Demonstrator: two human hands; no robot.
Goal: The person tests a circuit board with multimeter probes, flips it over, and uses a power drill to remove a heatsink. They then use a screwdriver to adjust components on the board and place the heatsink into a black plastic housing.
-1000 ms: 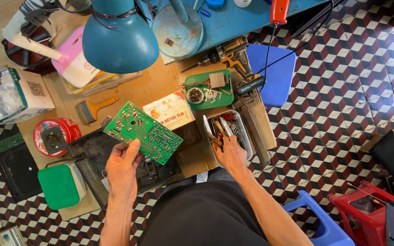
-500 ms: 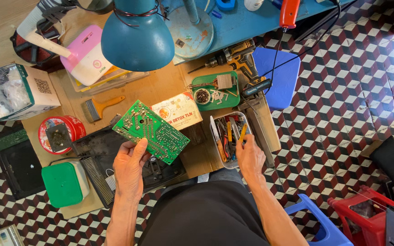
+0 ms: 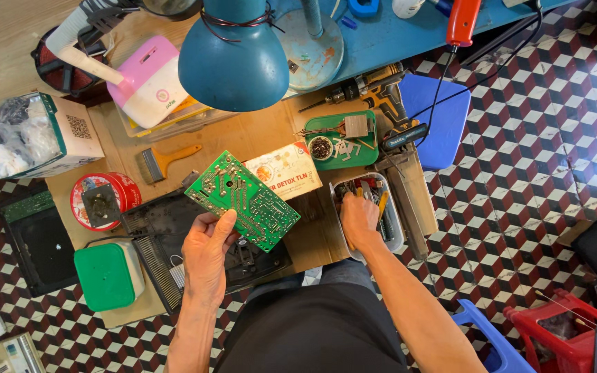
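My left hand (image 3: 206, 253) holds a green circuit board (image 3: 242, 199) by its lower edge, solder side up, tilted above a black device casing (image 3: 167, 228) on the low wooden table (image 3: 257, 135). My right hand (image 3: 359, 220) reaches into a grey tool tray (image 3: 395, 221) at the table's right end; its fingers are curled down among the tools with yellow and orange handles, and I cannot see whether they grip one.
A blue lamp shade (image 3: 233, 59) hangs over the table. Nearby lie a small printed box (image 3: 283, 171), a green tray of small parts (image 3: 343, 141), a paintbrush (image 3: 167, 160), a red round tin (image 3: 101, 200), a green container (image 3: 108, 275), a cordless drill (image 3: 381, 93) and a blue stool (image 3: 433, 117).
My right hand has stayed in the grey tool tray, shifting slightly among the tools. The left hand keeps holding the circuit board in about the same pose.
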